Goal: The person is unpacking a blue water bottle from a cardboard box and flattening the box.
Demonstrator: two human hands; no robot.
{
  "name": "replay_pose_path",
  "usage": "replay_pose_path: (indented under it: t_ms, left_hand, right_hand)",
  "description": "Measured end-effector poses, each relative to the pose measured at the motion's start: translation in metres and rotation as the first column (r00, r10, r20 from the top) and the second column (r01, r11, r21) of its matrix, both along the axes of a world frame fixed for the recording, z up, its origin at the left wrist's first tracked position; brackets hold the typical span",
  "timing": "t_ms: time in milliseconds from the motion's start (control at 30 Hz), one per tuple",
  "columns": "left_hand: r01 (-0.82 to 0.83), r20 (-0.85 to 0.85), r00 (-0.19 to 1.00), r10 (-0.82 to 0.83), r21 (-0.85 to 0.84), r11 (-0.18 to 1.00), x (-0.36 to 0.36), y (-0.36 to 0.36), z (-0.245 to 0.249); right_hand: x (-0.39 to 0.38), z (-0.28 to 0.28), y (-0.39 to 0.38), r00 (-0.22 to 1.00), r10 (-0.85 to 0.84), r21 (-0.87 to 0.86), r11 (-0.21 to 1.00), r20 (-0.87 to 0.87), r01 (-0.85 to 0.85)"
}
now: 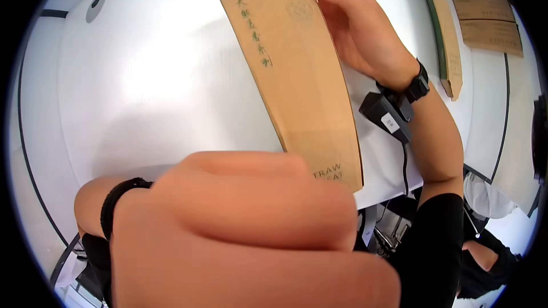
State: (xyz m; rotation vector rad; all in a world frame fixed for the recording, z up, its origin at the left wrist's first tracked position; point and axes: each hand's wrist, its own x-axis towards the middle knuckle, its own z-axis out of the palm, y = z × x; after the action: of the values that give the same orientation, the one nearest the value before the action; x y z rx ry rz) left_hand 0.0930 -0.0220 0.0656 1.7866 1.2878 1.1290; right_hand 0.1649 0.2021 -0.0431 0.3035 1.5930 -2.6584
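Held over the white table [142, 68]: brown paper bag [297, 85], long axis running from the far end down toward the body. Pinched at the top end by right hand [354, 28], thumb on the front. Lower end just behind left hand [245, 234], nearer the lens, curled and blurred; impossible to tell any grip there.

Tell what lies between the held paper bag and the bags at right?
Head view: the right hand holding the paper bag, and its black wrist strap.
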Motion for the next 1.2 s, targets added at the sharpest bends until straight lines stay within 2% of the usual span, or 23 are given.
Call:
replay_pose_path:
  t_ms: [67, 133, 167, 233, 267, 333, 367, 400, 467, 500, 633, 733, 800, 833, 933, 1067, 1200]
  left_hand:
    - [-0.011, -0.017, 1.000, 0.010, -0.020, 1.000, 0.004, -0.001, 0.002]
    - [-0.022, -0.033, 0.999, 0.020, -0.040, 0.999, 0.008, -0.005, 0.005]
    - [-0.028, -0.034, 0.999, 0.026, -0.049, 0.998, 0.008, -0.006, 0.007]
    - [-0.040, -0.044, 0.998, 0.037, -0.070, 0.997, 0.010, -0.010, 0.006]
    - [-0.046, -0.037, 0.998, 0.043, -0.072, 0.996, 0.010, -0.011, 0.007]
    - [-0.053, -0.046, 0.998, 0.049, -0.083, 0.995, 0.011, -0.019, 0.004]
    - [-0.058, -0.048, 0.997, 0.054, -0.091, 0.994, 0.011, -0.022, 0.003]
    - [-0.064, -0.039, 0.997, 0.060, -0.097, 0.993, 0.011, -0.024, 0.002]
    - [-0.076, -0.031, 0.997, 0.073, -0.098, 0.992, 0.010, -0.029, 0.001]
    - [-0.073, -0.030, 0.997, 0.071, -0.098, 0.993, 0.010, -0.029, 0.000]
    - [-0.062, -0.022, 0.998, 0.060, -0.075, 0.995, 0.017, -0.032, 0.002]
    - [-0.050, -0.004, 0.999, 0.049, -0.053, 0.997, 0.020, -0.029, 0.007]
    - [-0.047, -0.010, 0.999, 0.046, -0.041, 0.998, 0.021, -0.030, 0.010]
    - [-0.044, -0.012, 0.999, 0.044, -0.034, 0.998, 0.022, -0.030, 0.011]
    - [-0.040, -0.007, 0.999, 0.040, -0.029, 0.999, 0.023, -0.027, 0.013]
    - [-0.030, 0.018, 0.999, 0.030, -0.014, 0.999, 0.025, -0.025, 0.010]
    - [-0.006, 0.044, 0.999, 0.005, 0.010, 1.000, 0.027, -0.024, 0.010]
  right_hand:
    - [0.000, -0.006, 0.001, 0.999, 0.032, -0.034, 0.999, -0.043, -0.033]
    - [0.001, 0.015, -0.012, 0.994, -0.084, 0.060, 0.995, 0.070, 0.080]
    - [0.000, 0.017, -0.013, 0.994, -0.075, 0.053, 0.996, 0.085, 0.071]
    - [0.003, 0.015, -0.011, 0.998, -0.061, -0.014, 0.998, -0.001, 0.061]
    - [0.002, 0.007, -0.007, 0.999, -0.046, -0.024, 0.999, 0.013, 0.047]
    - [-0.002, -0.011, 0.000, 0.981, 0.051, 0.112, 0.993, -0.189, -0.030]
    - [0.000, -0.015, -0.001, 0.991, -0.012, 0.206, 0.978, -0.132, 0.039]
    - [0.001, -0.018, -0.001, 0.993, 0.009, 0.195, 0.981, -0.114, 0.013]
    - [0.002, -0.021, 0.003, 0.990, -0.075, 0.181, 0.979, -0.122, 0.097]
    - [0.004, -0.017, 0.007, 0.992, -0.041, 0.157, 0.986, -0.117, 0.059]
    - [0.007, -0.008, -0.001, 0.993, -0.080, 0.195, 0.976, -0.081, 0.095]
    - [0.006, -0.001, -0.007, 0.992, -0.123, 0.130, 0.984, 0.000, 0.122]
    - [0.002, -0.010, 0.004, 0.996, 0.028, 0.048, 0.999, -0.080, -0.024]
    - [0.000, -0.005, 0.007, 0.994, 0.026, 0.046, 0.999, -0.105, -0.021]
    - [-0.005, 0.019, 0.005, 0.993, -0.114, 0.015, 0.993, 0.028, 0.113]
    - [-0.004, 0.018, 0.009, 0.997, -0.071, 0.074, 0.995, 0.012, 0.070]
    - [-0.005, 0.017, 0.010, 0.999, -0.045, 0.029, 0.999, -0.010, 0.045]
